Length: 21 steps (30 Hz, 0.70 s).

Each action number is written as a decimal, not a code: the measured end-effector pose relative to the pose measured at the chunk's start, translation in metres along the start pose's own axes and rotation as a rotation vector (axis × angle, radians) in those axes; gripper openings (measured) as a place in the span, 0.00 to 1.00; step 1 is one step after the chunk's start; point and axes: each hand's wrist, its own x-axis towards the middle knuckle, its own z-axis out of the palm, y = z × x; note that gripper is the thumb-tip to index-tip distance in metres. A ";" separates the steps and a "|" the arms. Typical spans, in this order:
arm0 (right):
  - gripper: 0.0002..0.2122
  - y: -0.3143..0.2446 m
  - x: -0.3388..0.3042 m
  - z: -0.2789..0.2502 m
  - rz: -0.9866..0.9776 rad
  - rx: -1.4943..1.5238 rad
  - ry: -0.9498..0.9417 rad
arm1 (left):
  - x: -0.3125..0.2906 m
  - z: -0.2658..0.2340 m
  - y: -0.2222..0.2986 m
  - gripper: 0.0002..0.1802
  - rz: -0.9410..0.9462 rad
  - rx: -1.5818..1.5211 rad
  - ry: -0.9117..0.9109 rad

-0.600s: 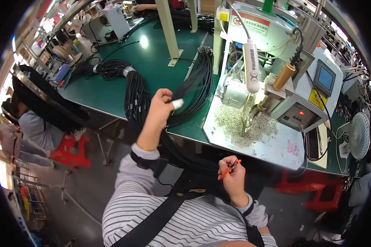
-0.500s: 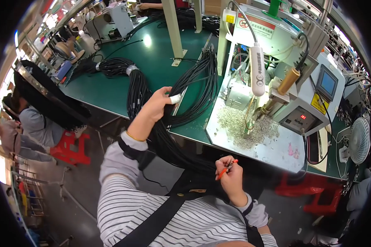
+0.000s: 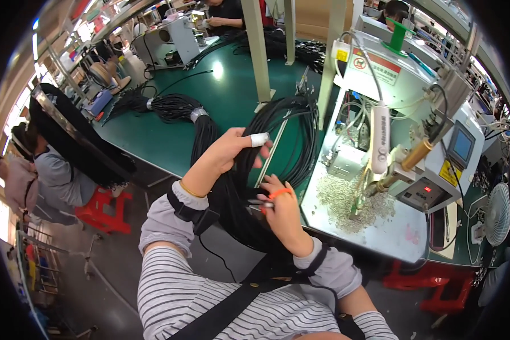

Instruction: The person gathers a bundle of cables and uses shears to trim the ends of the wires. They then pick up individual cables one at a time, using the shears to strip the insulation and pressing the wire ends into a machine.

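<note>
My left hand (image 3: pixel 225 156), with white tape round its thumb, is curled about a thick bundle of black cables (image 3: pixel 260 122). The bundle loops over the table's near edge and hangs down towards my lap. My right hand (image 3: pixel 284 218) is closed on small orange-handled cutters (image 3: pixel 280 194). Their metal tip points left, close to the hanging cables just below my left hand. I cannot tell whether the tip touches a cable. My right fingers hide part of the handles.
On the green table (image 3: pixel 232 85) lies another tied cable bundle (image 3: pixel 178 107). To the right stands a bench machine (image 3: pixel 430 187) with many small metal bits (image 3: pixel 345 204) on its plate. Metal posts (image 3: pixel 259 56) rise from the table. A white fan (image 3: pixel 497 215) and red stools (image 3: pixel 105 209) are at the sides.
My right hand has come up and left with the cutters, from near my lap to the cables beside my left hand. The whole view has shifted slightly. My left hand stays at the bundle.
</note>
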 end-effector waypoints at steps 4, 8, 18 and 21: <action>0.11 -0.004 -0.015 -0.010 -0.093 0.170 0.120 | 0.018 0.001 -0.006 0.10 0.146 0.356 0.215; 0.09 -0.013 -0.009 -0.020 -0.213 0.226 0.203 | 0.037 -0.002 -0.008 0.13 0.009 0.093 0.144; 0.05 0.018 0.013 0.011 0.024 -0.033 0.088 | -0.066 -0.127 0.047 0.15 0.498 -0.713 -0.039; 0.06 0.018 0.009 0.015 0.036 -0.033 0.100 | -0.100 -0.170 0.074 0.14 0.555 -0.678 0.256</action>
